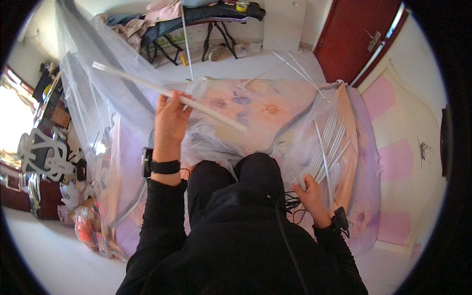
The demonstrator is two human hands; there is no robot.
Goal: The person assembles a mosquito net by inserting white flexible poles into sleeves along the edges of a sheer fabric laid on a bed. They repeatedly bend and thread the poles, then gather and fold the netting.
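My left hand (170, 114) is raised in front of me, its fingers closed around a long white tube (216, 116). The tube slants from upper left down toward the middle, over the sheer mosquito net (209, 142). Low on the right, my right hand (311, 196) is closed at the edge of the netting. A small pale piece shows between its fingers, too little to tell what it is. Just beyond that hand, several thin white poles (330, 142) lie in a loose bundle on the bed, partly under the net.
I sit on a floral bed (270, 105) with grey-edged netting over it. More netting (83, 98) hangs at the left. Thin poles (300, 69) lean past the far edge. Beyond are a clothes-laden folding bed (196, 19) and a red door (356, 39); a white chair (44, 152) stands left.
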